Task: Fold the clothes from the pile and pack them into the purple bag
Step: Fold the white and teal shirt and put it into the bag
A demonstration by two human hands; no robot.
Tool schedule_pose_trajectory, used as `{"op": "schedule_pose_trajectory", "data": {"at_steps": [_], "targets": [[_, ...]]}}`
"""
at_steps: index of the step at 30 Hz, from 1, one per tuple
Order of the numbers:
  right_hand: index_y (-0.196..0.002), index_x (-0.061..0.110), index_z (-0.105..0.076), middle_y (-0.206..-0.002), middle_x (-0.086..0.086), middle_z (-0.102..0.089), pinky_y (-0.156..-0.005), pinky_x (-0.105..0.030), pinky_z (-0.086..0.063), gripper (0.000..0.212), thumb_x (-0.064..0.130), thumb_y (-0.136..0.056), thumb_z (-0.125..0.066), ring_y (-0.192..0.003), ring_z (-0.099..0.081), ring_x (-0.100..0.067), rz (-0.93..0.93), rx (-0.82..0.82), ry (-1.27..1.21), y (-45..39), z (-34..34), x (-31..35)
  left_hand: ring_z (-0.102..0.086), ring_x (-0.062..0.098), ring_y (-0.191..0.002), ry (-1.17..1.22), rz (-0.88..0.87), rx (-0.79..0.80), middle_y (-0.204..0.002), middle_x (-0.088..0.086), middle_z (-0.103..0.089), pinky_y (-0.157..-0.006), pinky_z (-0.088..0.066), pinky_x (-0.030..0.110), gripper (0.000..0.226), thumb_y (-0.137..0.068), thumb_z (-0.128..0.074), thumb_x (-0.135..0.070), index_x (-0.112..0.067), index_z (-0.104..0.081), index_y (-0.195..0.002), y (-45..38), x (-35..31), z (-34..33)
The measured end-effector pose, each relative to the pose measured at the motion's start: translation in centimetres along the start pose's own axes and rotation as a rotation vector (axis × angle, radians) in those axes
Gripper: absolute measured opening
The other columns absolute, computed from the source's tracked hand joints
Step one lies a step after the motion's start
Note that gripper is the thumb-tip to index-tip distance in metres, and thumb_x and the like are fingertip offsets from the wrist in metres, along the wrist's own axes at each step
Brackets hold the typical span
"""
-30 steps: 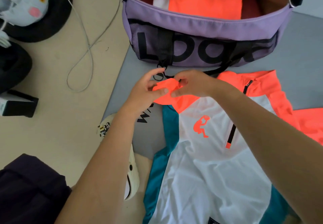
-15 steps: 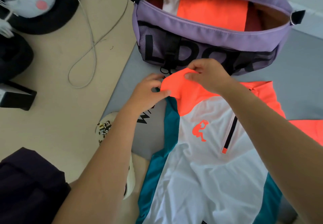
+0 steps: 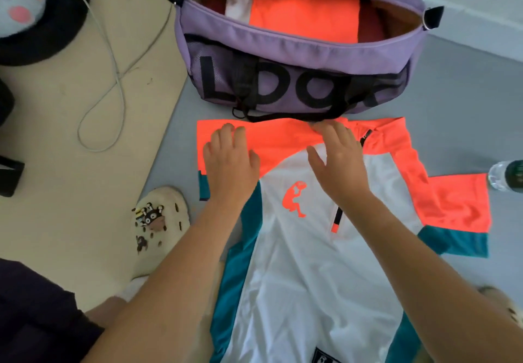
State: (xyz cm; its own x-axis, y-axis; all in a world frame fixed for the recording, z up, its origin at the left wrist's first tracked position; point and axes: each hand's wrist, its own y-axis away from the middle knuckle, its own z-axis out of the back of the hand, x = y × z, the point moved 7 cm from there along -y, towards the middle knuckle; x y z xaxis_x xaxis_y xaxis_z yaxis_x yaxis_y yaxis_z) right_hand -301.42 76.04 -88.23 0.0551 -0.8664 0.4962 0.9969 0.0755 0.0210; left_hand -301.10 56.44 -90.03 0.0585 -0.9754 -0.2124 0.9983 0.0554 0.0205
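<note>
While the jersey (image 3: 305, 263) lay face-up on the grey mat (image 3: 458, 113) just before the purple bag (image 3: 283, 54), the left hand (image 3: 229, 164) and right hand (image 3: 336, 164) pressed it with flat, released fingers. Advice: smooth outward before folding the sleeves inward. Bottle (image 3: 506, 175) lay at the right edge.

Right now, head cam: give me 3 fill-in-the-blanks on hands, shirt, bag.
1. Both the left hand and the right hand lie flat on the ____.
2. The purple bag has its zip ____.
3. The folded garment on top inside the bag is mostly ____.
4. The water bottle lies at the shirt's ____ sleeve.

Missing: shirt; open; orange; right
</note>
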Motion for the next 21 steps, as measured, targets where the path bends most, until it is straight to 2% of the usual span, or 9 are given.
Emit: {"op": "schedule_pose_trajectory", "data": {"at_steps": [3,5,7,10,12,13,15,18,21], "targets": [[-0.137,0.009,-0.05,-0.144,-0.01,-0.047,-0.102,-0.046,-0.037,0.048,0.02,-0.091,-0.061,-0.132,-0.042,-0.032,-0.144,0.046,0.119,4.6,0.6,-5.1,-0.046,0.035,-0.128,0.089,-0.383,0.186,-0.143,0.011,-0.05,-0.097,-0.038,0.049,0.047,-0.084,-0.057,-0.032,-0.015,-0.058,-0.129,2.8,-7.1,-3.8],[-0.141,0.008,-0.046,-0.15,-0.012,-0.041,-0.107,-0.048,-0.033,0.054,0.023,-0.092,-0.062,-0.138,-0.037,-0.034,-0.23,0.066,0.189,7.2,1.3,-8.5,-0.019,0.036,-0.148,0.008,-0.471,0.375,-0.162,0.007,-0.024,-0.112,-0.023,0.057,0.059,-0.092,-0.051,-0.042,-0.026,-0.041,-0.148,4.7,-8.7,-7.0],[-0.144,0.007,-0.041,-0.152,-0.014,-0.037,-0.109,-0.049,-0.03,0.061,0.026,-0.091,-0.063,-0.14,-0.034,-0.034,-0.339,0.057,0.228,9.3,2.6,-12.1,-0.001,0.037,-0.151,-0.103,-0.486,0.422,-0.165,0.005,-0.007,-0.116,-0.01,0.062,0.066,-0.094,-0.047,-0.05,-0.031,-0.027,-0.154,5.3,-8.5,-8.9],[-0.144,0.002,-0.038,-0.149,-0.018,-0.04,-0.109,-0.051,-0.032,0.069,0.031,-0.087,-0.067,-0.139,-0.036,-0.034,-0.5,-0.025,0.194,10.9,5.5,-17.2,-0.013,0.042,-0.149,-0.123,-0.406,0.344,-0.162,0.012,-0.022,-0.115,-0.013,0.066,0.06,-0.094,-0.052,-0.046,-0.025,-0.04,-0.149,5.0,-8.9,-8.7],[-0.143,0.004,-0.039,-0.144,-0.017,-0.045,-0.105,-0.05,-0.032,0.073,0.037,-0.085,-0.068,-0.135,-0.04,-0.033,-0.589,-0.007,0.193,10.9,6.7,-19.9,-0.018,0.042,-0.147,-0.08,-0.372,0.303,-0.158,0.016,-0.029,-0.115,-0.015,0.064,0.057,-0.093,-0.054,-0.043,-0.017,-0.047,-0.143,5.0,-10.8,-8.2],[-0.143,0.007,-0.039,-0.141,-0.015,-0.047,-0.103,-0.05,-0.031,0.073,0.041,-0.085,-0.068,-0.131,-0.043,-0.033,-0.605,0.025,0.207,10.7,7.0,-20.7,-0.019,0.04,-0.148,-0.076,-0.417,0.303,-0.158,0.015,-0.029,-0.115,-0.016,0.062,0.057,-0.093,-0.054,-0.043,-0.017,-0.048,-0.143,5.4,-12.3,-8.3],[-0.139,0.017,-0.044,-0.129,-0.012,-0.056,-0.097,-0.048,-0.032,0.066,0.047,-0.084,-0.065,-0.121,-0.05,-0.032,-0.568,0.121,0.278,9.8,7.3,-21.8,-0.016,0.035,-0.15,-0.068,-0.537,0.345,-0.161,0.009,-0.025,-0.116,-0.017,0.059,0.058,-0.093,-0.053,-0.045,-0.024,-0.045,-0.146,6.7,-15.4,-8.8],[-0.122,0.026,-0.056,-0.111,-0.012,-0.064,-0.093,-0.045,-0.031,0.041,0.043,-0.084,-0.062,-0.11,-0.056,-0.032,-0.492,0.282,0.36,8.5,7.4,-22.6,-0.002,0.034,-0.152,-0.054,-0.481,0.451,-0.165,0.004,-0.009,-0.117,-0.007,0.058,0.063,-0.095,-0.047,-0.053,-0.036,-0.028,-0.153,7.4,-17.2,-10.2],[-0.089,0.018,-0.07,-0.105,-0.013,-0.057,-0.089,-0.042,-0.036,0.015,0.03,-0.08,-0.069,-0.107,-0.05,-0.033,-0.338,0.242,0.276,7.8,8.2,-22.0,0.004,0.035,-0.151,-0.055,-0.427,0.473,-0.166,0.005,-0.003,-0.116,-0.003,0.06,0.065,-0.094,-0.045,-0.055,-0.038,-0.024,-0.153,7.7,-17.8,-10.7]]}}
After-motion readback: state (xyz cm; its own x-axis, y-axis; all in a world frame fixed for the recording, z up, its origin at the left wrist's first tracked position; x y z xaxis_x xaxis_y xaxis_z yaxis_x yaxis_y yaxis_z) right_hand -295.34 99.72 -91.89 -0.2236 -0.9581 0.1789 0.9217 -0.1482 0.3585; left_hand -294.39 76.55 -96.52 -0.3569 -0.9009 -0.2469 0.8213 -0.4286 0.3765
